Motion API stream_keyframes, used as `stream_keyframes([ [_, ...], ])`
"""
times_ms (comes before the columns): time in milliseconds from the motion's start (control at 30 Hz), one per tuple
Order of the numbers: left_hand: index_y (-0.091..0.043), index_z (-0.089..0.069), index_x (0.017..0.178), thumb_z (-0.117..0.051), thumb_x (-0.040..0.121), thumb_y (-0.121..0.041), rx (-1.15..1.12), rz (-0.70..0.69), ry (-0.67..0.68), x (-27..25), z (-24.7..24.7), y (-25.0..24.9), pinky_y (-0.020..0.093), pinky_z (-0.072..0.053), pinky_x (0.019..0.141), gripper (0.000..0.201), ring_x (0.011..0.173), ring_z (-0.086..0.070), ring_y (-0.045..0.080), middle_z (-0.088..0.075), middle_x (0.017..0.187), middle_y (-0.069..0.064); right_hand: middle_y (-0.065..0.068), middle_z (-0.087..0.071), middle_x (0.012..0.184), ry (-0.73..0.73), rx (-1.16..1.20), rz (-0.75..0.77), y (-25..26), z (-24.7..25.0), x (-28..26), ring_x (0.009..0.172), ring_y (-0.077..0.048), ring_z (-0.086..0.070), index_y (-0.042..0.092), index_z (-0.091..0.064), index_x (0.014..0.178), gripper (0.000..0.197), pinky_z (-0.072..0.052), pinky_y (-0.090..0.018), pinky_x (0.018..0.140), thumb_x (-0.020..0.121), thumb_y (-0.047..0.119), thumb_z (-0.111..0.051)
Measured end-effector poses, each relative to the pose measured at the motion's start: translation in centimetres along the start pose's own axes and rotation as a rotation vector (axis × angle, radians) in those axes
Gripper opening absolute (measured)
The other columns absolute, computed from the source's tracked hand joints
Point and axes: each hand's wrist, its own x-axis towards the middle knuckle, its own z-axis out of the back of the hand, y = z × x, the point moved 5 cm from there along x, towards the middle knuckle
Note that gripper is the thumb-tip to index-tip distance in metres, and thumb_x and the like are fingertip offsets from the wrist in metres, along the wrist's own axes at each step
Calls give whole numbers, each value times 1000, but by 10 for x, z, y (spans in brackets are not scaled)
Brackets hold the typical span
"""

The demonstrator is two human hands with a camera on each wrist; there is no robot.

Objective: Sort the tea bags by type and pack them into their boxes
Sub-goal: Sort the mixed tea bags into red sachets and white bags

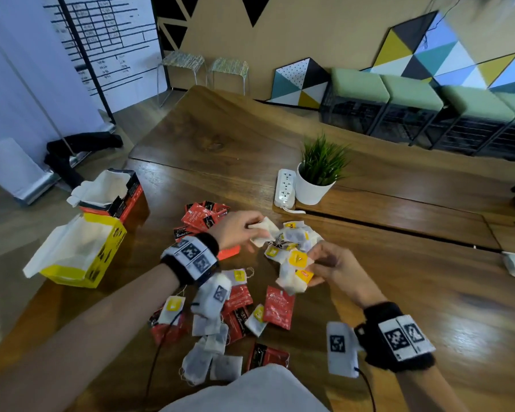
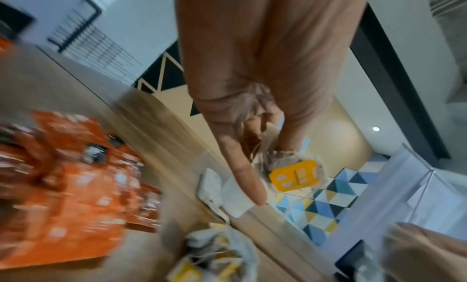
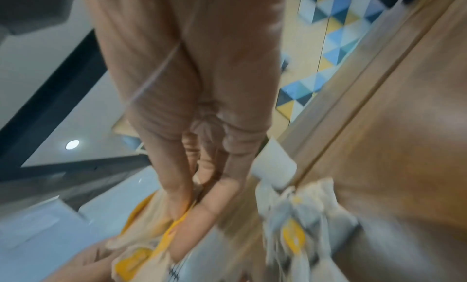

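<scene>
Both grips hold yellow-tagged tea bags above the bench (image 1: 369,263)

Largest first: yellow box (image 1: 81,251) and red box (image 1: 116,193) stand open at the bench's left edge; red sachets (image 1: 278,307) and loose bags lie scattered between the arms; left hand (image 1: 238,230) pinches one white bag (image 1: 263,233); right hand (image 1: 330,267) clutches a bunch (image 1: 295,263).

Two hands are shown, the left hand (image 1: 238,230) and the right hand (image 1: 335,267). Two open boxes are seen: one yellow box (image 1: 81,254) and one red box (image 1: 116,193). One potted plant (image 1: 317,173), one power strip (image 1: 286,187) and two stools (image 1: 185,62) are counted. The scattered tea bags (image 1: 217,295) are too overlapped for an exact count.
</scene>
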Motion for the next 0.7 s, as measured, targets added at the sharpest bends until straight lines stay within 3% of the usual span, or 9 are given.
stream_keyframes([
  [67, -6, -55, 100, -63, 87, -16, -91, -6, 10, 27, -14, -21, 37, -59, 65, 19, 72, -65, 19, -57, 90, 2, -17, -62, 87, -121, 65, 8, 10, 27, 6, 70, -13, -68, 6, -53, 78, 21, -58, -27, 56, 82, -14, -56],
  [167, -4, -51, 93, -61, 88, -11, -228, -22, 19, 63, -34, -47, 19, -54, 50, 14, 71, -61, 15, -53, 89, 6, -12, -62, 83, -250, 90, 17, 13, 59, 15, 64, -9, -67, 4, -50, 77, 21, -57, -25, 53, 84, -15, -54],
  [233, -4, -51, 94, -62, 87, -11, -263, 15, 6, 87, -43, -48, 25, -57, 57, 15, 79, -63, 23, -52, 94, 10, -11, -63, 81, -347, 32, -3, 7, 76, 22, 67, -15, -66, 6, -51, 76, 21, -58, -26, 54, 84, -13, -56],
  [333, -2, -51, 114, -61, 88, -16, -157, 137, 59, 109, -56, -31, 28, -56, 58, 31, 103, -61, 33, -47, 105, 7, -9, -61, 79, -522, -216, -36, -5, 91, 35, 78, -31, -65, 9, -55, 77, 18, -58, -40, 66, 82, -6, -60],
  [400, -2, -51, 110, -59, 90, -24, 50, 172, 144, 112, -66, -20, 27, -49, 58, 31, 105, -58, 34, -48, 99, 6, -11, -62, 84, -582, -487, -79, -12, 84, 46, 86, -33, -63, 5, -59, 88, 8, -51, -40, 75, 82, 0, -61],
  [467, -2, -50, 119, -59, 90, -29, 261, 149, 148, 107, -67, -15, 33, -46, 80, 40, 114, -53, 32, -56, 112, 14, -15, -64, 96, -518, -598, -120, -25, 66, 60, 95, -32, -59, 3, -59, 97, 12, -42, -33, 76, 85, 4, -59],
  [533, -3, -37, 137, -58, 91, -24, 275, 103, 88, 96, -58, -10, 32, -38, 98, 55, 126, -46, 29, -47, 137, 15, -17, -62, 108, -350, -643, -185, -41, 40, 77, 103, -32, -57, 3, -57, 105, 20, -43, -33, 81, 87, 11, -59],
  [633, -9, -40, 136, -55, 92, -19, 234, 99, 74, 65, -29, 14, 31, -38, 100, 48, 122, -51, 24, -53, 133, 12, -18, -56, 123, -85, -801, -239, -54, 10, 91, 115, -32, -52, 1, -52, 118, 33, -42, -35, 91, 89, 16, -57],
  [700, -9, -47, 131, -53, 92, -13, 281, 140, 111, 41, -10, 40, 29, -40, 96, 39, 117, -55, 23, -60, 125, 10, -18, -51, 129, -39, -915, -242, -49, 3, 90, 119, -34, -49, 3, -48, 122, 33, -42, -37, 93, 91, 12, -52],
])
